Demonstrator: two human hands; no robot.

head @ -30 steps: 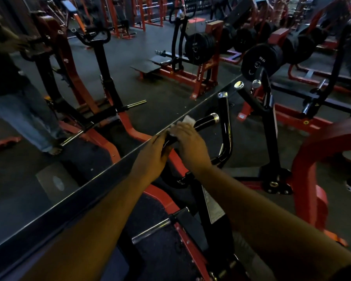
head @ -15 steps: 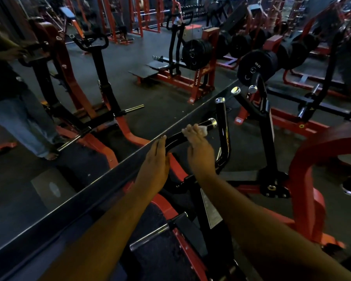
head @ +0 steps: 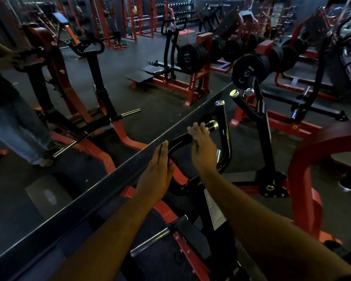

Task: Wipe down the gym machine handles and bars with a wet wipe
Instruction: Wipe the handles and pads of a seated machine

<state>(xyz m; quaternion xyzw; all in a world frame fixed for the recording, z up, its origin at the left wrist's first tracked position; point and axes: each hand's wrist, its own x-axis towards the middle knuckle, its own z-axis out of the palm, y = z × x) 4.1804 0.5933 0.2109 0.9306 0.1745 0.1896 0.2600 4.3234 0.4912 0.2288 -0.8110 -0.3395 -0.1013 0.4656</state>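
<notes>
A black machine handle (head: 178, 141) with a chrome end cap (head: 213, 124) slants up to the right in front of me. My right hand (head: 203, 148) curls its fingers over this handle just below the cap. The wet wipe is hidden under that hand. My left hand (head: 157, 171) is flat with straight fingers, its fingertips lying against the handle's lower bend. A second black upright handle (head: 223, 126) with a chrome top stands just right of my right hand.
A wall mirror (head: 89, 118) fills the left, its dark bottom ledge (head: 101, 191) running diagonally under my left arm; a standing person shows in it at far left. Weight plates (head: 249, 71) hang behind the handles. A red curved frame (head: 300, 165) stands at the right.
My right hand slid up the handle toward the chrome cap, and the wipe went out of sight under it. My left hand let go of the handle's bend and straightened its fingers.
</notes>
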